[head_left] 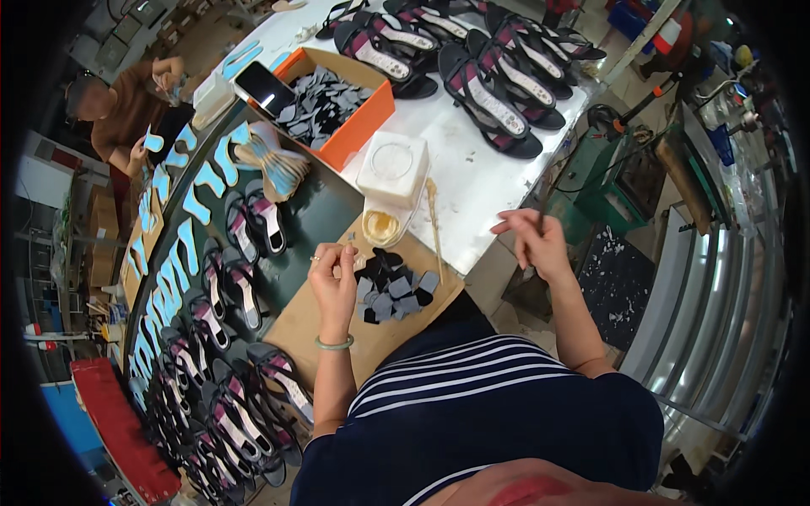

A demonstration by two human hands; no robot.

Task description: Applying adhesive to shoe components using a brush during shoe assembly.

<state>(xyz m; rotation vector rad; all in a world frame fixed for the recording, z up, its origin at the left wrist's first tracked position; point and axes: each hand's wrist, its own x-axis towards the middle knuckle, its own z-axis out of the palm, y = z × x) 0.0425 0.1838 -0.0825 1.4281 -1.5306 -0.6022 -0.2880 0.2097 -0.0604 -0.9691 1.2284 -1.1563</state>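
My left hand (333, 277) is closed over the brown board (299, 325), its fingertips pinched together; what they hold, if anything, I cannot make out. Just right of it lies a loose pile of small grey and black pads (395, 297). Beyond the pile sits a small dish of yellowish glue (381, 224), in front of a white block (391, 169). A thin, glue-crusted stick (434, 221) lies to the dish's right. My right hand (537, 244) is raised past the white table's right edge, fingers apart, with nothing visible in it.
An orange box (356, 128) of grey pads has a phone (265, 88) on its corner. Black sandals (485, 97) cover the table's far end; more sandals (240, 413) and blue insoles (196, 211) line the left. A person (126, 118) works at far left. Green machinery (607, 181) stands right.
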